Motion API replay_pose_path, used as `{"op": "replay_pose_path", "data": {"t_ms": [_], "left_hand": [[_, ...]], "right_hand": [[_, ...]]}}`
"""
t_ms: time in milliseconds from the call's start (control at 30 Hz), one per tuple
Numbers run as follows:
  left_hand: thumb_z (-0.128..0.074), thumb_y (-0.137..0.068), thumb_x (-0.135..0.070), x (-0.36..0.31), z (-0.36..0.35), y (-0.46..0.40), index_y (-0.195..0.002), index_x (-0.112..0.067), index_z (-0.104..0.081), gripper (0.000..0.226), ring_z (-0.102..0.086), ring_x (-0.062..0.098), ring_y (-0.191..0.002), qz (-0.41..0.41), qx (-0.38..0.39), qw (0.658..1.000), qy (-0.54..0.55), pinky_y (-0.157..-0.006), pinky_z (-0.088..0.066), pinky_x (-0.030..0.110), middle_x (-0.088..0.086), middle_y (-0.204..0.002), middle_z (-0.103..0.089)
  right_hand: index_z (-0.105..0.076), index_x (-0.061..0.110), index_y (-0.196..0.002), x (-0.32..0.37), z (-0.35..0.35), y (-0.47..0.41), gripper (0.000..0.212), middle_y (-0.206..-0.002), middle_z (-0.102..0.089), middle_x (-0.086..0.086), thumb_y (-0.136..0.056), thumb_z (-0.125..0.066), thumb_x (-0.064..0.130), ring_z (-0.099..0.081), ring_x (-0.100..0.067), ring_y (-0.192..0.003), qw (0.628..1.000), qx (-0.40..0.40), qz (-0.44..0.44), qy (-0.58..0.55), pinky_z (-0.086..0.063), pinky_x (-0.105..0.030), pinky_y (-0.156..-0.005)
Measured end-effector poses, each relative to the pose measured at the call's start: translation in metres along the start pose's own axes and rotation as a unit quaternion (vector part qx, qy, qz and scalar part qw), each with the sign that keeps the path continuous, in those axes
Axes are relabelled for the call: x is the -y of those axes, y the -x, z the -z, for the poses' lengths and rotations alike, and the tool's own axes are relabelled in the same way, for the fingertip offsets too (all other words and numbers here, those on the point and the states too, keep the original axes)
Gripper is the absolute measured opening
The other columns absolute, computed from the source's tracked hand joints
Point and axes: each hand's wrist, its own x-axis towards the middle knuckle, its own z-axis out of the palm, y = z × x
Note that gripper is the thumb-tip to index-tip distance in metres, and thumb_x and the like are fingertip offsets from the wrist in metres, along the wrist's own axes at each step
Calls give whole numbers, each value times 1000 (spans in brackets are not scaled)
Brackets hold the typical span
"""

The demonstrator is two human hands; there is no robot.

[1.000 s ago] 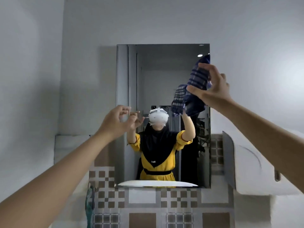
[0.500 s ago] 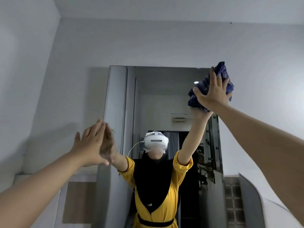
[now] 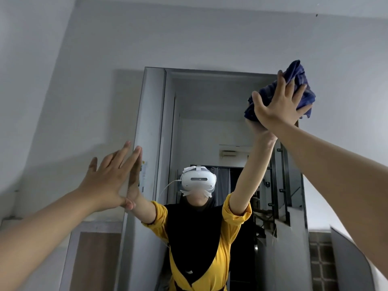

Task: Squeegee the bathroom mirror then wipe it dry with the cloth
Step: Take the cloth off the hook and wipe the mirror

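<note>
The tall bathroom mirror (image 3: 210,122) hangs on a pale wall and reflects a person in a yellow and black top wearing a white headset. My right hand (image 3: 277,103) presses a bunched dark blue cloth (image 3: 302,89) flat against the mirror's top right corner, fingers spread over it. My left hand (image 3: 111,179) is open with fingers apart, its fingertips and palm edge resting on the mirror's left edge at mid height. No squeegee is in view.
A white rounded fixture (image 3: 352,261) juts from the wall at the lower right, beside brown checked tiles (image 3: 319,257). A brown tile panel (image 3: 94,259) lies below my left arm. The ceiling edge runs along the top.
The view has tilted upward. My right hand carried the cloth up to the mirror's top right corner and flattened onto it. My left hand opened and laid itself against the mirror's left edge.
</note>
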Motion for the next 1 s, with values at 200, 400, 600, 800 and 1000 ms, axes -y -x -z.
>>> {"op": "replay_pose_path", "data": {"t_ms": [200, 400, 600, 800, 1000], "left_hand": [[-80, -59, -54, 48, -40, 3, -124, -54, 43, 139, 12, 33, -146, 23, 36, 993, 107, -110, -18, 66, -2, -155, 30], [-83, -58, -49, 39, -38, -5, -122, -59, 41, 140, 18, 35, -143, 6, 48, 987, 151, -105, -30, 68, -3, -151, 34], [-84, -60, -42, 35, -38, -9, -122, -59, 40, 140, 24, 33, -138, -14, 50, 984, 169, -107, -34, 60, 1, -151, 34], [-82, -63, -43, 40, -42, -9, -124, -58, 39, 136, 24, 29, -140, -27, 46, 983, 178, -109, -32, 59, -2, -151, 35], [-80, -64, -47, 47, -49, -6, -128, -57, 35, 133, 24, 28, -141, -46, 24, 979, 196, -108, -32, 55, -2, -153, 32]], "right_hand": [[-15, 35, -150, 43, -55, 31, 81, -163, -9, 0, -80, -43, 65, 5, -31, -149, 1000, 14, 13, 22, 3, -68, -110], [-15, 35, -150, 79, -67, 50, 81, -163, -9, 1, -81, -41, 68, 5, -29, -149, 990, 56, 119, 54, 1, -70, -108], [-13, 38, -150, 161, -98, 81, 82, -163, -1, 6, -80, -45, 67, 10, -28, -149, 974, 107, 200, 30, 5, -71, -107], [-13, 38, -150, 226, -123, 116, 81, -163, -5, 5, -81, -46, 65, 9, -27, -149, 948, 146, 280, 25, 6, -70, -108], [-16, 39, -149, 211, -121, 137, 78, -162, -12, 8, -82, -48, 62, 3, -24, -150, 923, 139, 359, 23, 2, -68, -111]]}}
